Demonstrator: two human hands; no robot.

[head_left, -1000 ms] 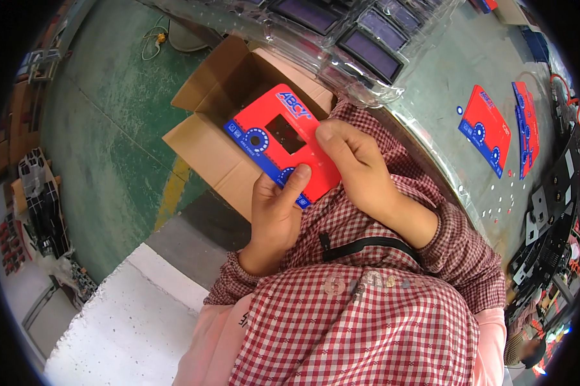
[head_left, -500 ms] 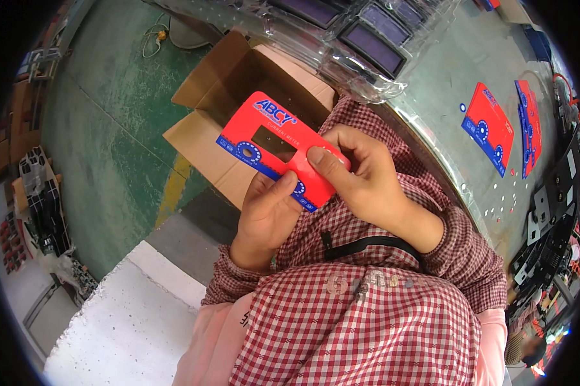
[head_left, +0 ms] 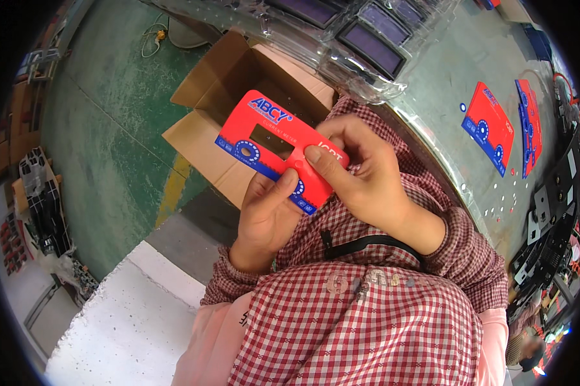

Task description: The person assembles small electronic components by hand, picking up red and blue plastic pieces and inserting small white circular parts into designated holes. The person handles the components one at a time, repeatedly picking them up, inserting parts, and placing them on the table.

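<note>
Between my two hands is a red and blue panel label (head_left: 274, 110), tilted, with a rectangular window and round holes cut in it. My left hand (head_left: 264, 215) grips its lower blue edge, the thumb lying on the face near one round hole. With thumb on top and fingers behind, my right hand (head_left: 367, 164) pinches the right end. What the fingers do on the back side is hidden. Beyond the label stands an open cardboard box (head_left: 203, 145), partly covered by it.
More red and blue labels (head_left: 489, 132) lie on the table (head_left: 441, 103) at the right, with small cut-out discs scattered near them. Clear plastic packaging with dark-screened pieces (head_left: 374, 48) sits at the table's near left corner. Black panels (head_left: 560, 193) line the far right. A white block (head_left: 135, 309) is at lower left.
My right thumb and fingers have shifted slightly on the label, uncovering more white print at its right end. The label has tilted a little. My left hand has barely moved.
</note>
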